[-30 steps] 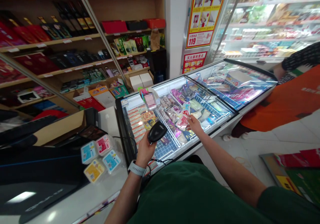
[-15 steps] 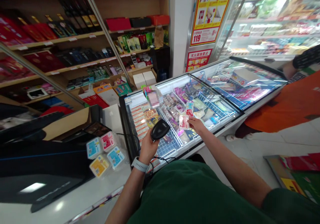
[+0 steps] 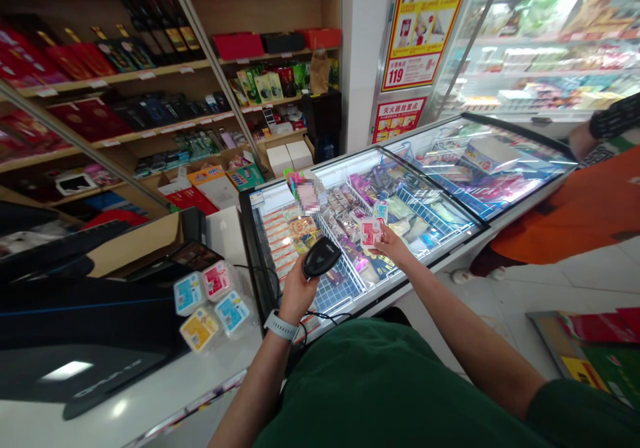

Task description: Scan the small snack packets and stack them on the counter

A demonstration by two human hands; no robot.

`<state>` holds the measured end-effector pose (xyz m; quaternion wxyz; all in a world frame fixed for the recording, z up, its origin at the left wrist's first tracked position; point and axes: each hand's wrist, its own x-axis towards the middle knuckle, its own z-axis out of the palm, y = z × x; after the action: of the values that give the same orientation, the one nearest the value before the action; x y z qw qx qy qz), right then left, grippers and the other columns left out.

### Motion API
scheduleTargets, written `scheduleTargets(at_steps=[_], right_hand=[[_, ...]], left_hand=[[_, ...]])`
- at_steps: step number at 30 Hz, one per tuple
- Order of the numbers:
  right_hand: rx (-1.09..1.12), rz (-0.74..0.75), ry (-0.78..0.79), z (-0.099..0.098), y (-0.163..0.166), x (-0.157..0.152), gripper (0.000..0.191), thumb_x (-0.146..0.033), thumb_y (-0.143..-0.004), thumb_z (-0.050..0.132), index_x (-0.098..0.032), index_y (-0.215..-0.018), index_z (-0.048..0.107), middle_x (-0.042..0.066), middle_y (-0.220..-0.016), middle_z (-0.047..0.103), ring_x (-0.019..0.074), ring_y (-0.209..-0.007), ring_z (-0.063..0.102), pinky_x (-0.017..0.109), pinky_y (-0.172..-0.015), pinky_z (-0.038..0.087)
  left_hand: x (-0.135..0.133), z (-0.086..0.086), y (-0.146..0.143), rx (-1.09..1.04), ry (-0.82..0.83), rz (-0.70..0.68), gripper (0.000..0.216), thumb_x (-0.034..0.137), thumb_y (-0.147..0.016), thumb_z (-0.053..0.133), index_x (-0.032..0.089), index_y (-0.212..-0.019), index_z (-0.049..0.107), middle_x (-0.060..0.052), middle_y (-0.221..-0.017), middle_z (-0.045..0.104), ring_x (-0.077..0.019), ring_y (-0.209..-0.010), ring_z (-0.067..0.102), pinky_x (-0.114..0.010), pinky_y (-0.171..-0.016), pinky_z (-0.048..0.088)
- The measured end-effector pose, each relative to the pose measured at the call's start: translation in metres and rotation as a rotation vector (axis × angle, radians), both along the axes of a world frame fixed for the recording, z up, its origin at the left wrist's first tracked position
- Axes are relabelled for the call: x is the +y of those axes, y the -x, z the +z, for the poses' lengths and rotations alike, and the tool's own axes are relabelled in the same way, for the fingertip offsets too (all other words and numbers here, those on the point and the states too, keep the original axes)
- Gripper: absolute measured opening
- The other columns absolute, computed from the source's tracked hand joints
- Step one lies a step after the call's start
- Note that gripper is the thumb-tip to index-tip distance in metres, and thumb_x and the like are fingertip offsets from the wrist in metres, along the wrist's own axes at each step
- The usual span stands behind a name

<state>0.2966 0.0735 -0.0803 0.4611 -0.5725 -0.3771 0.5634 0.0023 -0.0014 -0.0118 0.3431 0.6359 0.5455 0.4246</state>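
My left hand [image 3: 299, 288], with a grey watch band at its wrist, is closed around a black handheld barcode scanner [image 3: 321, 257]. The scanner is over the near left end of the glass-topped freezer [image 3: 435, 271]. To its right, my right hand [image 3: 393, 245] grips a small plastic tub [image 3: 371, 233] by its right side, with the red-and-white label facing me. Just behind that tub, a blue-labelled tub [image 3: 381, 209] is partly hidden. On the white counter to my left sit several clear tubs [image 3: 233, 313] with blue, red and yellow labels.
A black checkout machine [image 3: 90, 341] and an open cardboard box [image 3: 135, 248] occupy the left side. The scanner's cable runs beside the freezer edge. At right stands a person in orange [image 3: 575, 211]. Shelves of boxes and bottles [image 3: 160, 28] line the back.
The tub in my right hand has been turned, so its red label now shows flat toward me, and it has shifted slightly. My left hand and the scanner are almost unmoved.
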Motion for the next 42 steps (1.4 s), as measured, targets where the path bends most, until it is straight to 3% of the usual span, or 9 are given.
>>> scheduleTargets(at_steps=[2,5,8,18,26,34,42], right_hand=[[-0.083,0.013,-0.046,-0.002,-0.001,0.003,0.082,-0.015,-0.069,0.072,-0.022,-0.146,0.043,0.002,-0.095,0.075,0.0187,-0.080,0.072,0.038,-0.080,0.063],[-0.231,0.018,-0.088,-0.003,-0.003,0.007,0.054,-0.020,-0.070,0.071,-0.019,-0.123,0.062,0.004,-0.095,0.075,0.0203,-0.081,0.072,0.039,-0.079,0.063],[-0.314,0.018,-0.139,0.000,-0.005,0.010,0.038,-0.024,-0.072,0.071,-0.019,-0.109,0.068,0.005,-0.090,0.075,0.0211,-0.080,0.072,0.038,-0.078,0.063],[-0.459,-0.079,-0.197,0.022,-0.002,0.010,0.040,-0.033,-0.079,0.065,-0.017,-0.114,0.072,0.004,-0.090,0.075,0.0205,-0.071,0.072,0.036,-0.072,0.062],[-0.545,-0.008,-0.276,0.025,-0.002,0.016,0.037,-0.030,-0.083,0.059,-0.020,-0.117,0.070,0.004,-0.088,0.076,0.0222,-0.077,0.073,0.037,-0.077,0.060],[-0.487,-0.072,-0.275,0.032,0.005,0.020,0.039,-0.037,-0.082,0.062,-0.016,-0.114,0.069,0.008,-0.096,0.076,0.0214,-0.075,0.072,0.035,-0.072,0.061],[-0.499,-0.075,-0.295,0.030,0.008,0.021,0.041,-0.043,-0.083,0.061,-0.016,-0.113,0.070,0.008,-0.087,0.076,0.0226,-0.074,0.072,0.036,-0.073,0.061]], left_hand=[[0.001,-0.002,0.000,0.003,0.005,0.002,0.048,0.011,-0.073,0.062,0.019,-0.121,0.060,-0.007,-0.110,0.073,-0.0254,-0.108,0.067,-0.038,-0.095,0.052],[0.001,-0.002,0.000,0.006,0.013,0.003,0.048,0.011,-0.074,0.062,0.018,-0.121,0.060,-0.008,-0.109,0.073,-0.0258,-0.108,0.067,-0.039,-0.094,0.052],[0.001,0.001,0.000,0.000,0.005,-0.006,0.046,0.011,-0.075,0.062,0.018,-0.120,0.061,-0.007,-0.108,0.073,-0.0249,-0.106,0.067,-0.038,-0.094,0.052],[0.001,0.004,-0.002,0.040,-0.019,0.002,0.042,0.010,-0.075,0.062,0.018,-0.116,0.062,-0.007,-0.105,0.074,-0.0242,-0.099,0.069,-0.035,-0.088,0.053],[0.001,0.003,-0.003,0.050,-0.025,0.004,0.041,0.010,-0.073,0.061,0.018,-0.113,0.061,-0.006,-0.102,0.073,-0.0241,-0.096,0.069,-0.034,-0.085,0.053],[0.002,0.002,-0.002,0.054,-0.015,0.015,0.039,0.011,-0.074,0.062,0.019,-0.112,0.062,-0.006,-0.100,0.073,-0.0243,-0.095,0.069,-0.035,-0.084,0.053],[0.002,0.005,-0.003,0.026,-0.017,0.001,0.045,0.007,-0.070,0.061,0.019,-0.113,0.062,-0.006,-0.101,0.073,-0.0250,-0.098,0.068,-0.036,-0.088,0.052]])
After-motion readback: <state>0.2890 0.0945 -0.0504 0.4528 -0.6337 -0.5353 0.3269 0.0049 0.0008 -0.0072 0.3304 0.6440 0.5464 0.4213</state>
